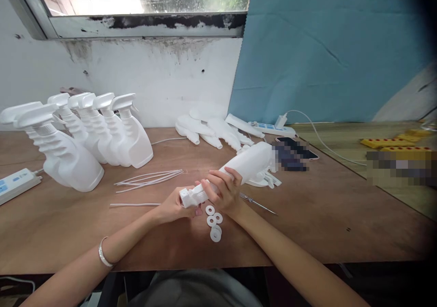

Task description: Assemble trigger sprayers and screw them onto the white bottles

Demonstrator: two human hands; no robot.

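Currently in hand: one white bottle (257, 157), held tilted above the table (307, 225), its base toward the back right and its spray head (191, 197) toward the front left.
Left hand: the left hand (174, 205) grasps the spray head end, fingers curled about it from the side and below; the exact finger contact is partly hidden.
Right hand: the right hand (223, 191) is wrapped over the bottle near its neck, fingers bent and gripping.
Joint: spray head and bottle sit in line; whether the head is fully tight cannot be told from this angle.
Standing bottles: a group at the left (78, 161), upright, heads fitted; judged finished, at least on the outside.
Loose bottles: a heap at the back (218, 129), lying on their sides, several necks bare; judged not yet begun.
Tubes: a loose bundle of thin white tubes (150, 179) between the standing group and the hands, plus a single tube (134, 204) ending by the left hand; unfitted.
Washers: a few white rings (215, 233) just in front of the hands, some overlapping; unused.
Progress: judged part-way, one unit being worked on, with loose parts remaining for several more.
Nearby: a thin metal tool (257, 203) beyond the right wrist, touched by neither hand.
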